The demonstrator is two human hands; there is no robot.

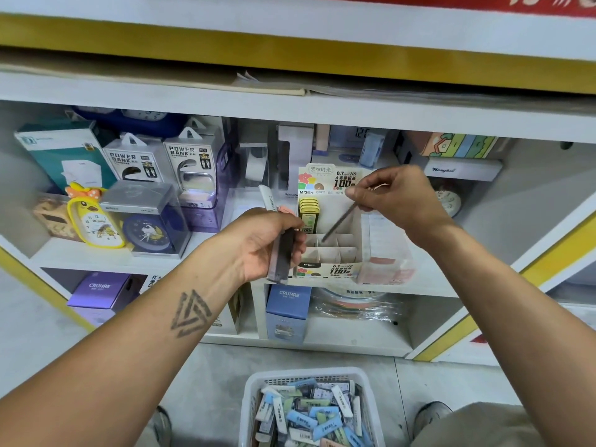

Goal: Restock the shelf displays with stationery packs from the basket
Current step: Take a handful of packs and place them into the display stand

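Observation:
A white cardboard display box [325,269] with divided slots stands on the middle shelf; yellow-green lead packs [309,214] fill its back left column. My right hand [393,198] pinches a thin grey pack [338,222] edge-on, its lower end dipping into a slot. My left hand [261,243] grips a stack of several packs [281,253] just left of the box. On the floor below, the white basket [254,387] holds many pastel packs [309,417].
Power bank boxes [190,166] and alarm clocks [96,221] crowd the shelf to the left. A clear pink-tinted box [387,250] stands right of the display. CRUHRE cartons [288,312] fill the shelf beneath. My feet flank the basket.

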